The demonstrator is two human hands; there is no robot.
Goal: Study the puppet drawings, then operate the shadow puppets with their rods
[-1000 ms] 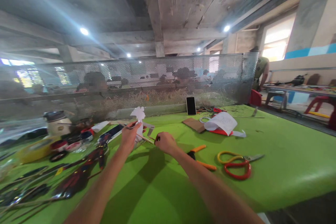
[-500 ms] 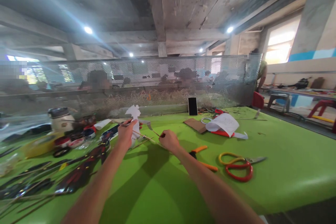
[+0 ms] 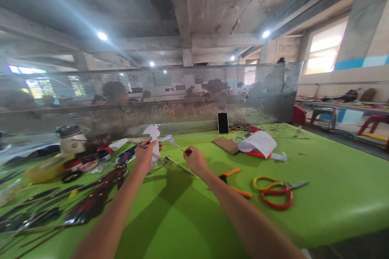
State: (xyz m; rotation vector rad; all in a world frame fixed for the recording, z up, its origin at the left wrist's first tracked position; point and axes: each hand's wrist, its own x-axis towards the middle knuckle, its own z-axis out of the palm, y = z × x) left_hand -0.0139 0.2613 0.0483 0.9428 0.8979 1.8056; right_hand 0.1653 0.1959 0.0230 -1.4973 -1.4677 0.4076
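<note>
Left hand: fingers closed on white cutout, which stands roughly upright over the green table. Right hand: fingertips pinched on thin stick; its far end meets the cutout's side strip. Cannot tell if fixed there. A rod slants between the hands. Risk, judged: strip looks flimsy; a hard pull could crease or tear it. Rod might snag the stick.
</note>
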